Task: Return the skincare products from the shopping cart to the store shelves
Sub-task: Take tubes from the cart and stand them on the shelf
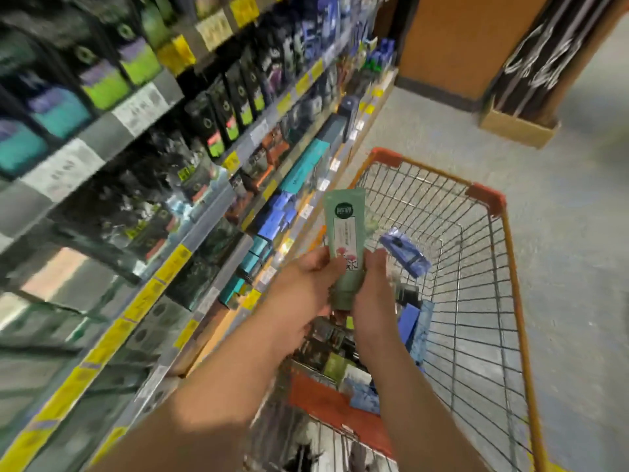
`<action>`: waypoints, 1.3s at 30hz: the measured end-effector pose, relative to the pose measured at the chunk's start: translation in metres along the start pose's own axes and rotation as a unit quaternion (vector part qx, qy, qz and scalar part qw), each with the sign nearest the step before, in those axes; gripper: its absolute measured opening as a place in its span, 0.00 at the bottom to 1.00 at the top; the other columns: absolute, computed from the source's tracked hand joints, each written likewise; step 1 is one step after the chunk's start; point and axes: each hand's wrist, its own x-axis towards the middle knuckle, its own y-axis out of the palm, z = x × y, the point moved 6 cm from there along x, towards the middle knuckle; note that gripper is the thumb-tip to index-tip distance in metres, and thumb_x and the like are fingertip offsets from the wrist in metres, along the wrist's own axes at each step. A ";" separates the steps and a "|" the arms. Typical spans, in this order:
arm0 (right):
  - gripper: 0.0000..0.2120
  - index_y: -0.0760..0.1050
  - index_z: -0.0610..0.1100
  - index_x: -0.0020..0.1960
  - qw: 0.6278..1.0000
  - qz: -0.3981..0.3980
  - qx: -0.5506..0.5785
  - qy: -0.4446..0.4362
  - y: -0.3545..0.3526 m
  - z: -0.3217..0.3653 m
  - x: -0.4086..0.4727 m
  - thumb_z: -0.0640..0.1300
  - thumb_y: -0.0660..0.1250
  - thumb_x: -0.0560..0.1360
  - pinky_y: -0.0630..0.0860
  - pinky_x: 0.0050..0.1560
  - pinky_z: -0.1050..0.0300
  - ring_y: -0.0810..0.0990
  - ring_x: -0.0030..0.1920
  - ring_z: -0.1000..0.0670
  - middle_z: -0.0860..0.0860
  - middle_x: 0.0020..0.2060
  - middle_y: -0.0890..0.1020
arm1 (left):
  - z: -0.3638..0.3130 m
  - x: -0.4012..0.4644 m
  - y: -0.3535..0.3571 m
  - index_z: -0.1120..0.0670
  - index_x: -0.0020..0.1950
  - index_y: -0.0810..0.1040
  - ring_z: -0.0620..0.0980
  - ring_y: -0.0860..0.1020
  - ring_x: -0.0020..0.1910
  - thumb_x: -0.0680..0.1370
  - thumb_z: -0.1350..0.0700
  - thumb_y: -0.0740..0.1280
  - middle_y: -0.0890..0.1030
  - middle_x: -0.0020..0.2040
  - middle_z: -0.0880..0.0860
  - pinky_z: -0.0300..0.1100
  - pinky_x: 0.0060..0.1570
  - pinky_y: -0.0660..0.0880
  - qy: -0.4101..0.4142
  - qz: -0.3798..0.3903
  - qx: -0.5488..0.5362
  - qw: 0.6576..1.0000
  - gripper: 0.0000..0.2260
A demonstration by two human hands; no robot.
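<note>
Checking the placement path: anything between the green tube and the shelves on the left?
Nothing visible. Both hands, left hand and right hand, hold the green tube above the cart; open air separates it from the shelves, though they look fully stocked.

Both hands, left hand (308,284) and right hand (372,294), gripping green tube (344,240), above wire shopping cart (483,301), beside store shelves (190,240)

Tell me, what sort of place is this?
Most likely a shop aisle selling skincare or toiletries: shelves packed with boxed products and edged with yellow price tags, and a wire shopping cart. Both hands hold a green tube over it.
</note>
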 end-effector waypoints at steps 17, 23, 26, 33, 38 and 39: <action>0.26 0.82 0.50 0.56 0.909 0.307 -0.181 -0.217 0.230 0.125 -0.203 0.67 0.60 0.72 0.77 0.61 0.44 0.82 0.56 0.51 0.52 0.54 0.84 | -0.117 -0.254 -0.224 0.50 0.63 0.82 0.48 0.84 0.42 0.81 0.58 0.67 0.87 0.50 0.53 0.45 0.40 0.80 0.173 -0.128 0.009 0.977 0.11; 0.19 0.81 0.62 0.62 0.847 0.429 -0.176 -0.258 0.297 0.141 -0.278 0.60 0.70 0.72 0.77 0.64 0.38 0.82 0.56 0.45 0.46 0.60 0.81 | -0.135 -0.352 -0.280 0.47 0.61 0.84 0.53 0.86 0.48 0.80 0.59 0.69 0.87 0.54 0.53 0.52 0.48 0.82 0.230 -0.213 0.034 0.949 0.12; 0.11 0.82 0.62 0.58 0.800 0.497 -0.200 -0.272 0.323 0.154 -0.313 0.50 0.71 0.78 0.81 0.60 0.49 0.82 0.57 0.46 0.55 0.58 0.85 | -0.138 -0.400 -0.302 0.47 0.60 0.85 0.56 0.86 0.51 0.79 0.60 0.70 0.87 0.55 0.53 0.53 0.49 0.82 0.267 -0.253 0.039 0.929 0.13; 0.15 0.80 0.60 0.63 0.721 0.567 -0.233 -0.323 0.379 0.168 -0.396 0.43 0.70 0.81 0.77 0.63 0.40 0.80 0.59 0.38 0.63 0.57 0.85 | -0.133 -0.493 -0.344 0.41 0.56 0.86 0.48 0.86 0.46 0.77 0.58 0.72 0.87 0.53 0.49 0.45 0.42 0.81 0.324 -0.352 0.046 0.877 0.14; 0.15 0.81 0.56 0.61 0.693 0.591 -0.207 -0.358 0.415 0.173 -0.448 0.47 0.72 0.75 0.81 0.58 0.48 0.83 0.52 0.46 0.58 0.54 0.86 | -0.128 -0.546 -0.367 0.38 0.56 0.85 0.46 0.84 0.45 0.71 0.51 0.75 0.87 0.54 0.49 0.48 0.42 0.78 0.344 -0.417 0.027 0.841 0.15; 0.14 0.81 0.56 0.60 0.686 0.594 -0.202 -0.367 0.421 0.174 -0.457 0.45 0.73 0.76 0.80 0.53 0.56 0.82 0.47 0.52 0.60 0.50 0.86 | -0.128 -0.556 -0.371 0.39 0.57 0.85 0.47 0.83 0.46 0.72 0.52 0.75 0.87 0.54 0.49 0.48 0.43 0.78 0.349 -0.426 0.024 0.835 0.15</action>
